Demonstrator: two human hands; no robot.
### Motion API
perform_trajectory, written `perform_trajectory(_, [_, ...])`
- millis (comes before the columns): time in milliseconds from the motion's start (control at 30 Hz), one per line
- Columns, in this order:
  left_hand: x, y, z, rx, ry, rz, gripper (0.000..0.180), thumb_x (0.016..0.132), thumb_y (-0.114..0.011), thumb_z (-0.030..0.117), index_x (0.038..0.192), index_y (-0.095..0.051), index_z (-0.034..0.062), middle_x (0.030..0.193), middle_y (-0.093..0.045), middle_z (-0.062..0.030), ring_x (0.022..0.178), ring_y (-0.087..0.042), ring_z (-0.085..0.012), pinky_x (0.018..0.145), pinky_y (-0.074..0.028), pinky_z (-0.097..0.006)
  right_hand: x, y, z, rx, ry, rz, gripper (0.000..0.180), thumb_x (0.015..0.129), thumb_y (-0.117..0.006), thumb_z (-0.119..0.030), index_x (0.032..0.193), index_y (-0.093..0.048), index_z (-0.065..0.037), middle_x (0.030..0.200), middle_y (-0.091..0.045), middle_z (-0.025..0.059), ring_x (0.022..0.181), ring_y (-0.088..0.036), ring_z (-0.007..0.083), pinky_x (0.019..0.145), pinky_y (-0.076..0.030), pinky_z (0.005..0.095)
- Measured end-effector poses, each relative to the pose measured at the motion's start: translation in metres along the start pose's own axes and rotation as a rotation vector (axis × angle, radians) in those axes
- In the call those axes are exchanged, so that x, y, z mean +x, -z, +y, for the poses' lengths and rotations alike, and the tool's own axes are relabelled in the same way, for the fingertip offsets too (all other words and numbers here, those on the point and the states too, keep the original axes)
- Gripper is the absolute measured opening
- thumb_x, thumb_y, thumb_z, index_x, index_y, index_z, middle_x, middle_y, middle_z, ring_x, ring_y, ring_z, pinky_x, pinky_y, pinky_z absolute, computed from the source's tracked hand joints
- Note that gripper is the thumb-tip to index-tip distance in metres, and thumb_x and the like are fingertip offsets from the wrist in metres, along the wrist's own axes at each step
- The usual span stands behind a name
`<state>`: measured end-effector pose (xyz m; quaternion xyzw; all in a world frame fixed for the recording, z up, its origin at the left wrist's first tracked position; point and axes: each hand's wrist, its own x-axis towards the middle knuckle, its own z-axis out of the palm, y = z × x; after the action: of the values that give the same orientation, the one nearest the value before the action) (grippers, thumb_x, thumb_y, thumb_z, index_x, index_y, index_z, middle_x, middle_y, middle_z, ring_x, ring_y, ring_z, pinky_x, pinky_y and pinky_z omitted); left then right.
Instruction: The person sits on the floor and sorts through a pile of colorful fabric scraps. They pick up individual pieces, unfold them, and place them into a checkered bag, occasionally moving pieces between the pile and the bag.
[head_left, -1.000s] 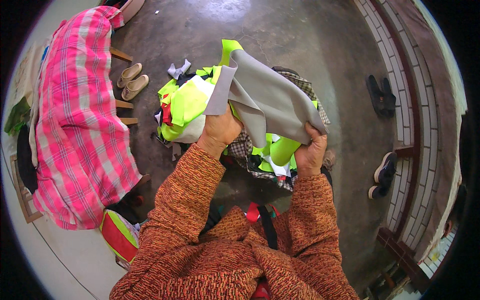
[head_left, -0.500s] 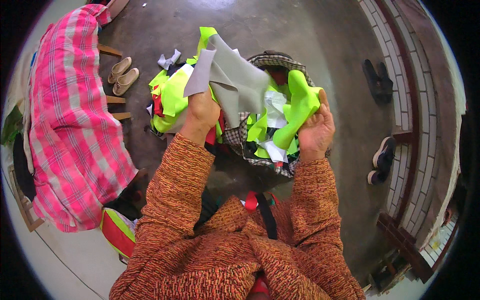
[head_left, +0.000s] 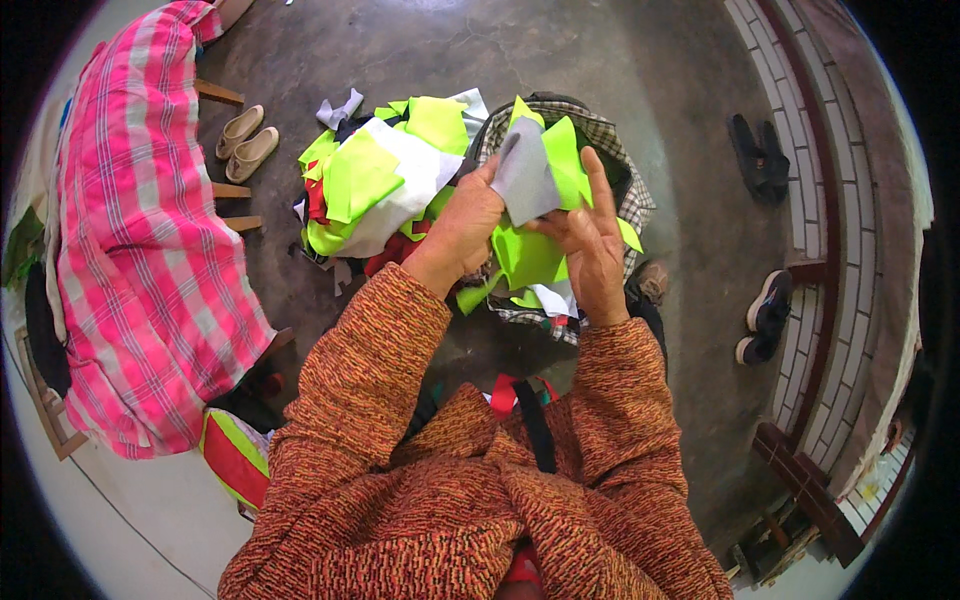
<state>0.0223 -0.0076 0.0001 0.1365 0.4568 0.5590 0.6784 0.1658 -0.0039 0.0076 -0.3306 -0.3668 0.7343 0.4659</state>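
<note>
My left hand (head_left: 462, 222) is closed on the edge of a grey cloth scrap (head_left: 524, 172). Beside it a neon yellow-green cloth scrap (head_left: 567, 160) stands up against my right hand (head_left: 597, 255), whose fingers are stretched and spread, touching the cloth. Both hands are over a checked fabric bag (head_left: 632, 165), its mouth wide, with neon and white scraps inside. Left of the bag lies a heap of scraps: a neon piece (head_left: 362, 178) on top of a white one (head_left: 425, 165), with red and dark bits underneath.
A pink checked cloth (head_left: 150, 240) covers furniture at the left, with beige shoes (head_left: 250, 152) beside its wooden legs. Black slippers (head_left: 760, 160) and dark sneakers (head_left: 765, 318) lie by the brick-patterned edge on the right. A red and neon bag (head_left: 232, 460) stands at lower left.
My left hand has moved right, bringing the grey cloth from above the heap to over the bag. My right hand has shifted left and its fingers have spread. More of the heap shows.
</note>
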Motion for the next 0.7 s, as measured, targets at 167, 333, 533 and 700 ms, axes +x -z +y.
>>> perform_trajectory(167, [0.007,0.028,0.029,-0.077,-0.060,0.081,0.033,0.094,-0.050,0.028,0.118,-0.054,0.0053,0.102,-0.063,-0.0064,0.090,-0.063,-0.0176,0.075,-0.053,-0.032,0.014,0.033,-0.002,0.001,0.094,0.366,0.039,0.095,-0.044,-0.023,0.128,-0.042,-0.002,0.089,-0.064,0.0115,0.071,-0.059,0.0135,0.065,-0.047,0.0251])
perform_trajectory(333, [-0.001,0.058,0.070,-0.208,-0.153,0.112,0.032,0.092,-0.052,0.027,0.116,-0.055,0.0055,0.105,-0.063,-0.0091,0.088,-0.065,-0.0233,0.075,-0.055,-0.040,0.015,0.049,-0.002,0.045,0.150,0.440,0.030,0.096,-0.042,-0.024,0.116,-0.048,-0.002,0.083,-0.063,0.0104,0.065,-0.056,0.0121,0.062,-0.046,0.0248])
perform_trajectory(533, [-0.014,0.151,0.094,0.189,-0.417,0.575,0.056,0.075,-0.058,-0.006,0.129,-0.042,-0.0003,0.108,-0.059,-0.0145,0.095,-0.060,-0.0238,0.080,-0.050,-0.037,0.017,0.050,-0.005,0.042,0.193,0.469,0.020,0.094,-0.046,-0.012,0.111,-0.048,-0.002,0.080,-0.062,0.0111,0.064,-0.055,0.0114,0.059,-0.045,0.0212])
perform_trajectory(700, [-0.012,0.179,0.095,0.528,-0.694,0.927,0.065,0.071,-0.062,-0.002,0.132,-0.039,0.0001,0.130,-0.043,-0.0188,0.114,-0.047,-0.0254,0.095,-0.038,-0.033,0.023,0.063,-0.002,0.011,0.192,0.506,0.019,0.091,-0.050,-0.005,0.109,-0.048,-0.001,0.081,-0.061,0.0119,0.065,-0.054,0.0111,0.058,-0.045,0.0211])
